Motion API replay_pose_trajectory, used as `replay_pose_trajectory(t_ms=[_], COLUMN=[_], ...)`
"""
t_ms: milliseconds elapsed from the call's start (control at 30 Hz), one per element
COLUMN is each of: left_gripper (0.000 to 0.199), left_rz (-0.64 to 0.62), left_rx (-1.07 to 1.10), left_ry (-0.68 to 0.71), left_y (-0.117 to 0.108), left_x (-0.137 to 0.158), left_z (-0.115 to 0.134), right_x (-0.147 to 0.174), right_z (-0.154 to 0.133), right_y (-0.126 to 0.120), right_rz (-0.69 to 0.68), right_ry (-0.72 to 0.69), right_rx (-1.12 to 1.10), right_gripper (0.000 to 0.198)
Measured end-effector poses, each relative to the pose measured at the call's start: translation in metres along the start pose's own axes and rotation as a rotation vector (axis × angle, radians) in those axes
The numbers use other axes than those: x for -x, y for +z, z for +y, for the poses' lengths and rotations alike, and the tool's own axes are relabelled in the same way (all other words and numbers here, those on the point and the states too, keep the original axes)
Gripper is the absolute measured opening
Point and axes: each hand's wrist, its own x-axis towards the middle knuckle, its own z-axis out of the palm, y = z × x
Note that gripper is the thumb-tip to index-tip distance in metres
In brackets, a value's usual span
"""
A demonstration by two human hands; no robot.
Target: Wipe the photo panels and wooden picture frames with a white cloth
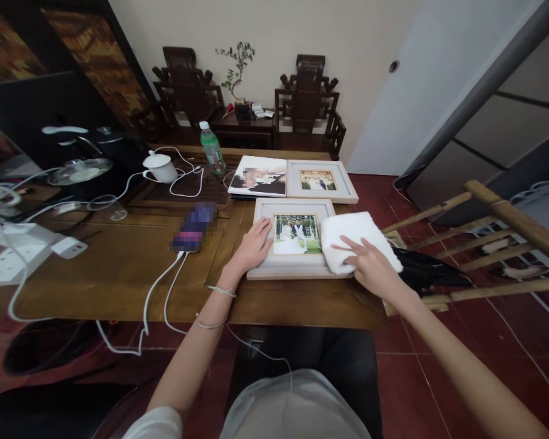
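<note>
A pale picture frame (pixel 297 268) lies flat near the table's front edge, with a photo of a couple in wedding clothes on grass inside it. My left hand (pixel 255 246) rests on the frame's left side, fingers stretched out and lying flat. Over the right side of the frame is a folded white towel (pixel 363 228), partly hiding that border. My right hand (pixel 370 265) holds the towel from above, with two fingers extended across it and the others bent; what lies under the towel is hidden.
Behind are a second framed photo (pixel 322 183) and a photo book (pixel 260 177). A green-labelled bottle (pixel 213 149), lidded white cup (pixel 159 166), phone (pixel 194 227) with cables and power strip (pixel 16 253) are to the left. A wooden chair (pixel 507 213) stands at right.
</note>
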Motion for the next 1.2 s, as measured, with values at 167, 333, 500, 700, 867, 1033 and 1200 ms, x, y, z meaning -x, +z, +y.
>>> replay_pose_trajectory(t_ms=[167,333,500,700,867,1033,1200], left_gripper=[0.047,0.046,0.044,0.044,0.057,0.066,0.067], left_rz=[-0.011,0.011,0.068,0.163,0.294,0.252,0.149], left_rx=[0.041,0.096,0.151,0.162,0.222,0.466,0.868], left_ry=[-0.012,-0.020,-0.020,-0.046,-0.244,-0.479,-0.698], left_y=[0.000,0.001,0.004,0.005,0.006,0.005,-0.012], left_x=[-0.001,0.001,0.000,0.002,0.006,0.008,0.030], left_z=[-0.001,-0.005,-0.009,-0.004,0.000,0.002,0.017], right_x=[-0.057,-0.125,-0.144,-0.079,-0.026,-0.008,0.001], right_z=[0.019,0.017,-0.018,-0.059,-0.066,-0.068,-0.070], right_y=[0.004,0.011,0.031,0.020,0.005,0.019,0.036], right_rz=[0.061,0.104,0.031,-0.153,-0.191,-0.054,0.134], right_ry=[0.035,0.084,0.104,-0.092,-0.216,-0.202,-0.261], right_rx=[0.103,0.152,0.166,0.010,-0.185,-0.205,-0.208], right_gripper=[0.050,0.062,0.063,0.063,0.069,0.066,0.053])
